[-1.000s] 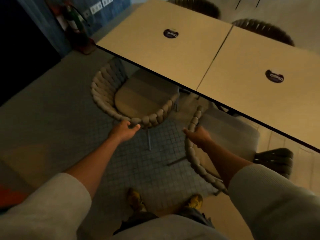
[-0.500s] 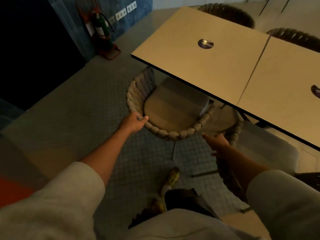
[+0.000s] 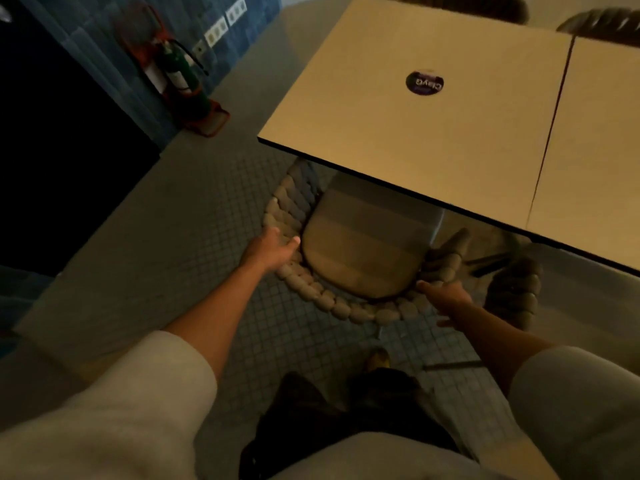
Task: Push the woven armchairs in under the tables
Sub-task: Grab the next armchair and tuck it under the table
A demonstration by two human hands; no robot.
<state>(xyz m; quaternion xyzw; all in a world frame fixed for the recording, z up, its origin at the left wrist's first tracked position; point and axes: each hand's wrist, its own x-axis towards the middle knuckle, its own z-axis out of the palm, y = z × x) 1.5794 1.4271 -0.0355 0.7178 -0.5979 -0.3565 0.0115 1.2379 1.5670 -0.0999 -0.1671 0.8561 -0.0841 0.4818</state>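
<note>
A woven armchair with a grey seat cushion stands half under the left beige table, its rounded back toward me. My left hand presses on the left side of the woven back rim, fingers stretched forward. My right hand touches the right side of the same rim with fingers extended. A second woven armchair stands to the right, mostly hidden under the right table.
A fire extinguisher in a red stand sits by the blue tiled wall at far left. Two more woven chairs show beyond the tables. My feet stand on small-tiled floor just behind the chair.
My right hand left the second armchair and came over to the first chair's rim. The first chair now sits deeper under the table, and my left hand shifted along its rim.
</note>
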